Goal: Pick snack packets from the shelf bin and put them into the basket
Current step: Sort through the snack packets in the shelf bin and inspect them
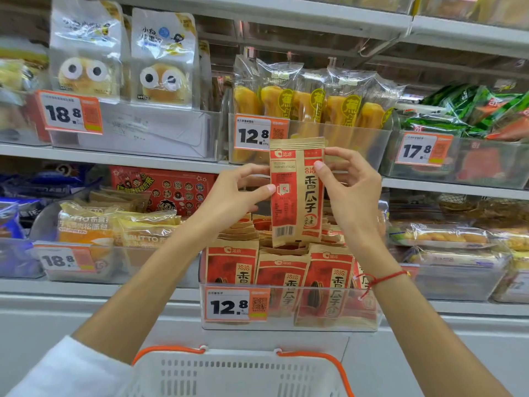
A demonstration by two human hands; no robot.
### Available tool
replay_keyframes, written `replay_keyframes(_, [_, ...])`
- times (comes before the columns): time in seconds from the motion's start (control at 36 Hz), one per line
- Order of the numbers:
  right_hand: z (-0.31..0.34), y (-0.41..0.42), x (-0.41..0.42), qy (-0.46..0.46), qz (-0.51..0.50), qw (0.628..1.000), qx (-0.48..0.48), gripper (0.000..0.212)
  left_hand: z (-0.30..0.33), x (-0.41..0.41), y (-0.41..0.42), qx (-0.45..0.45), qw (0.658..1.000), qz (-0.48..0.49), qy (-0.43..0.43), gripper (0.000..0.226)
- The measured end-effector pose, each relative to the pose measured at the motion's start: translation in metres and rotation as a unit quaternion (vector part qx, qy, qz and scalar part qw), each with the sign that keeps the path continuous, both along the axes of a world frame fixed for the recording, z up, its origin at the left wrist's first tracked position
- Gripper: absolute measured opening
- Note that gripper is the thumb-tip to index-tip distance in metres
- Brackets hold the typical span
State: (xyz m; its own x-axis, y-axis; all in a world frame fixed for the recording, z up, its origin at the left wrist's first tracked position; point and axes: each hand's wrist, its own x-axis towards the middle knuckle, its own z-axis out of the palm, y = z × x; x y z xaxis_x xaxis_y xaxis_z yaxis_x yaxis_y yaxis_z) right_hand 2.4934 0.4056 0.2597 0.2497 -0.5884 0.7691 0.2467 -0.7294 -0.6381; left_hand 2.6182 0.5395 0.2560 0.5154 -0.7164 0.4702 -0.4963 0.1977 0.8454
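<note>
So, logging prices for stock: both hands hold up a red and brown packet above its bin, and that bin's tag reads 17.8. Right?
Not quite. In the head view, both the left hand and right hand hold the packet, but its bin is tagged 12.8.

- One camera on my head, facing forward and slightly down, close to the store shelves (114,159).
- My raised forearms fill the middle; the basket (237,373) rim sits at the bottom edge.
</note>
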Motion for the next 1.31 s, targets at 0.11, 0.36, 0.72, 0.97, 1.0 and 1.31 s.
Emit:
replay_keyframes(0.11, [-0.004,0.002,0.002,-0.008,-0.01,1.0,0.0,0.017,-0.001,-0.004,-0.002,0.005,1.0,0.009,0.019,0.038])
replay_keyframes(0.36, [-0.003,0.009,0.003,0.01,0.011,1.0,-0.013,0.018,-0.007,-0.004,-0.002,-0.024,0.997,0.069,-0.021,0.017])
replay_keyframes(0.72, [-0.001,0.007,0.002,0.082,0.034,0.995,-0.04,0.027,0.002,0.002,0.005,-0.127,0.978,0.043,0.161,0.017])
replay_keyframes(0.97, [-0.01,0.017,0.009,0.217,-0.071,0.959,-0.169,0.083,0.001,-0.003,-0.001,-0.153,0.968,0.073,0.187,0.016])
replay_keyframes(1.0, [-0.011,0.018,0.011,0.228,-0.08,0.954,-0.178,0.089,0.001,-0.005,-0.001,-0.153,0.968,0.072,0.186,0.02])
replay_keyframes(1.31, [0.0,0.005,-0.001,0.202,0.144,0.964,0.096,0.042,0.007,-0.007,0.001,-0.079,0.989,0.032,0.118,0.018])
